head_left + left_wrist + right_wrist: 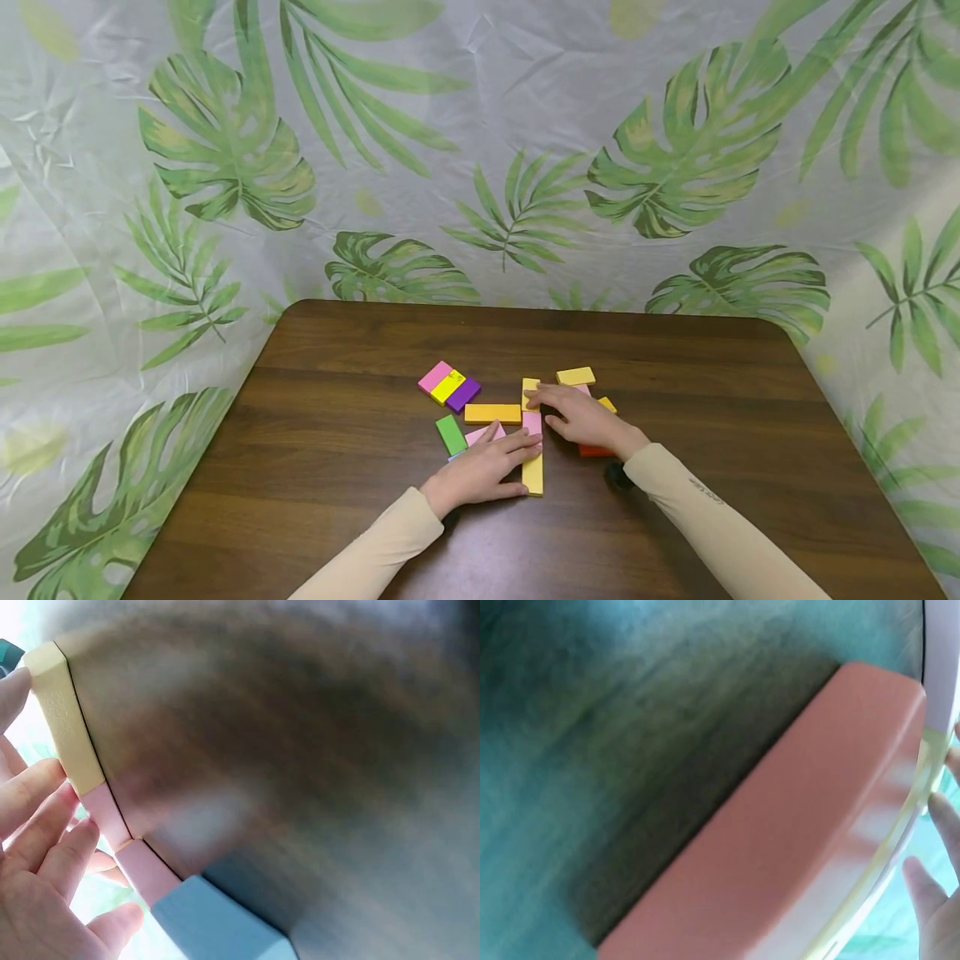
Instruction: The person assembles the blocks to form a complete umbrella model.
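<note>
My left hand [486,468] reaches over a column of wooden blocks, fingers spread and fairly straight. Its fingertips touch a pink block [532,422], and its thumb lies by the near end of a pale yellow block [532,477]. In the left wrist view these fingers rest along the pale yellow block [69,724]. My right hand [588,417] extends its fingers onto the upper pale yellow block [530,385], at the column's far end. An orange block [492,413] lies crosswise, left of the column. In the right wrist view, a fingertip touches the yellow block [932,754].
Pink [436,375], yellow [448,387] and purple [463,395] blocks lie side by side at the left. A green block [451,435] and another pink block [480,435] sit nearer. Behind the right hand are a pale yellow block [576,376] and a red block [595,451].
</note>
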A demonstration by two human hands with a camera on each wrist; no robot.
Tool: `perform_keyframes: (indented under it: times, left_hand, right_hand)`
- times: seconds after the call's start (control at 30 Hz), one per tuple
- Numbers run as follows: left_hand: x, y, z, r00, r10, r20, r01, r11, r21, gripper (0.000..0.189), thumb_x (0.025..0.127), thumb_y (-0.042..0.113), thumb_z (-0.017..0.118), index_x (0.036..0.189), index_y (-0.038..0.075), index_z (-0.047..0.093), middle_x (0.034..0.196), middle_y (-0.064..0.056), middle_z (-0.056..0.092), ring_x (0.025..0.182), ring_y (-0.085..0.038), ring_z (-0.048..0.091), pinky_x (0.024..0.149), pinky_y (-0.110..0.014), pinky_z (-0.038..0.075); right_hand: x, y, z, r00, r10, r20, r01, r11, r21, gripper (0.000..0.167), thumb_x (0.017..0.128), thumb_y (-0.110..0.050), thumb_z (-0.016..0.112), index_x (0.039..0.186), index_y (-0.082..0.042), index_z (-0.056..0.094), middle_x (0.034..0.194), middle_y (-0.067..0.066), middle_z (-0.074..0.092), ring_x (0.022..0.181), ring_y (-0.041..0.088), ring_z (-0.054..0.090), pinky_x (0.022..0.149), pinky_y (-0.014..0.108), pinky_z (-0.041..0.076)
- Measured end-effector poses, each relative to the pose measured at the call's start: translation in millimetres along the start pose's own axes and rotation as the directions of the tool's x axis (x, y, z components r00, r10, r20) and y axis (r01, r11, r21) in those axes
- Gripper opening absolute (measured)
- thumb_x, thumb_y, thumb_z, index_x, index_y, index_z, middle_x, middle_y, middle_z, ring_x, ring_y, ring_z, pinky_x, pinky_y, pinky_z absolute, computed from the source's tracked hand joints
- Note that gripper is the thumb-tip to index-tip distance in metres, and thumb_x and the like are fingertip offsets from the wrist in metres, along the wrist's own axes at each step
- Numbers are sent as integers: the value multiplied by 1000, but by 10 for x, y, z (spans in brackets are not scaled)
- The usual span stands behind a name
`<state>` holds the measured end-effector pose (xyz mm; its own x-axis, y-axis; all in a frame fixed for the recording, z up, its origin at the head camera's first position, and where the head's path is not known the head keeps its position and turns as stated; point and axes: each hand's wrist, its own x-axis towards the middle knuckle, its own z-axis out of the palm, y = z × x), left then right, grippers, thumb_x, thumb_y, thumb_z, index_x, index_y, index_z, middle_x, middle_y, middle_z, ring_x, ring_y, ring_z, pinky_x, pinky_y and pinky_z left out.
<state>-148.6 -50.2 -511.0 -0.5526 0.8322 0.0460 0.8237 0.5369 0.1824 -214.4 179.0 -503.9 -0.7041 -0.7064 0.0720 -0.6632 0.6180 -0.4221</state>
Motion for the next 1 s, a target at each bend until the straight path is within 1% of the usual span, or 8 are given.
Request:
perform_keyframes:
  times: [0.17, 0.33, 0.47, 0.63, 0.87, 1.0]
  left_hand:
    - [-5, 37, -5, 1000, -8, -1, 8, 1000, 15, 60, 92, 42, 62, 141, 10, 49, 149, -1, 39, 138, -18, 33, 109, -54, 24]
    - [-13, 60, 11, 1000, -9, -10, 9, 1000, 30, 60, 92, 43, 62, 141, 10, 49, 149, -1, 40, 137, -17, 34, 109, -52, 24]
    - [-27, 72, 20, 999, 2, -33, -1, 1000, 26, 61, 91, 44, 63, 140, 10, 51, 148, -1, 41, 136, -17, 35, 109, -52, 25]
    - [-46, 92, 34, 998, 24, -66, -21, 998, 52, 61, 89, 45, 64, 139, 10, 52, 146, -1, 43, 135, -17, 38, 108, -51, 27]
    - [-63, 136, 50, 998, 18, -64, -14, 998, 62, 62, 89, 47, 64, 138, 11, 53, 145, 0, 44, 134, -15, 38, 109, -49, 27]
    - [-68, 143, 60, 996, 29, -81, -22, 996, 87, 62, 88, 48, 65, 136, 12, 55, 144, 0, 46, 133, -14, 40, 108, -48, 28]
  right_hand:
    - [-20, -6, 11, 1000, -7, -6, 7, 1000, 13, 30, 90, -3, 60, 120, -6, 63, 138, 8, 52, 132, 32, 41, 106, 52, 31]
    - [-41, -14, 17, 999, -26, -21, 26, 1000, 2, 30, 89, -2, 60, 119, -6, 64, 136, 8, 53, 130, 31, 43, 104, 51, 33]
    - [-62, -44, 8, 999, -26, -23, 26, 1000, 5, 30, 90, -1, 60, 119, -7, 64, 136, 8, 54, 130, 31, 43, 105, 51, 33]
    - [-96, -82, 7, 999, -30, -17, 30, 1000, 8, 31, 90, -1, 60, 120, -5, 64, 136, 10, 54, 130, 34, 42, 105, 53, 31]
    - [-126, -87, 52, 999, -33, -10, 33, 999, -15, 30, 90, -2, 60, 120, -5, 63, 136, 11, 54, 130, 33, 42, 105, 52, 31]
    - [-137, -98, 61, 1000, -26, -9, 26, 1000, -5, 30, 90, -2, 60, 120, -4, 64, 135, 11, 54, 130, 33, 42, 105, 52, 31]
